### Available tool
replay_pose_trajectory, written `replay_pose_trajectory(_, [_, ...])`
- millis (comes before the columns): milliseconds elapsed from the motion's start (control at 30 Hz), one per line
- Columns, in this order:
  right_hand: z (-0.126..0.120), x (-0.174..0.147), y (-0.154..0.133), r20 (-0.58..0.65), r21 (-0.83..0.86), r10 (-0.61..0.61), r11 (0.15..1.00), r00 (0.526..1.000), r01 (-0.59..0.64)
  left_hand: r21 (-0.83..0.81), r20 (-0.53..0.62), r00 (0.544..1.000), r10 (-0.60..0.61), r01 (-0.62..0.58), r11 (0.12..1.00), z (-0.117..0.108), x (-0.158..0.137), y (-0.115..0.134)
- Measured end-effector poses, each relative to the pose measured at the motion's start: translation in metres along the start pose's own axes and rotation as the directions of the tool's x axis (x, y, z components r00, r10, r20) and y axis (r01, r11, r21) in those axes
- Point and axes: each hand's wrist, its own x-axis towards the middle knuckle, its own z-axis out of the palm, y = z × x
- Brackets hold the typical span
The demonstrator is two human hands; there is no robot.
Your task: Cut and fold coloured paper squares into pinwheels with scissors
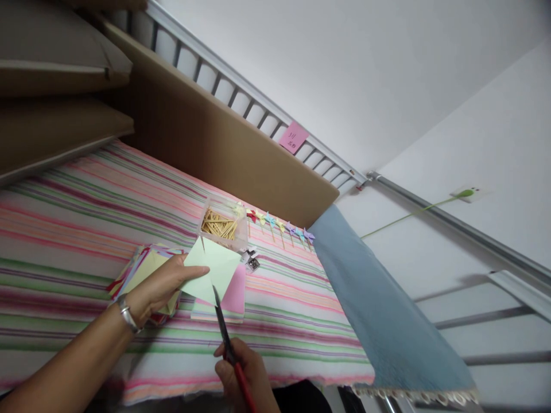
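Between the thumb and fingers of my left hand point(172, 278) is a pale green paper square point(219, 261), held up over the striped cloth. It has a slit cut in from its far corner and another at its near edge. My right hand point(243, 367) is closed around red-handled scissors point(222, 330). Their dark blade tips touch or lie just at the paper's near edge. Beneath the green square rests a pink sheet point(235, 292) on other paper. A stack of coloured paper point(146, 272) sits partly under my left wrist.
A clear plastic box point(241, 229) holds many short wooden sticks point(219, 222). Small metal-looking items point(251, 261) lie beside it. Several paper pinwheels point(282, 225) on sticks line the cardboard panel point(224, 132). Cardboard boxes point(64, 129) stand at the left; blue cloth point(374, 292) hangs at the right.
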Motion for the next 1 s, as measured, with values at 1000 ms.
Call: replay_pose_trajectory(1000, [-0.012, -0.016, 0.021, -0.138, -0.411, -0.062, 0.912, 0.988, 0.000, -0.007, -0.122, 0.992, -0.038, 0.038, 0.999, -0.012, 0.002, 0.003])
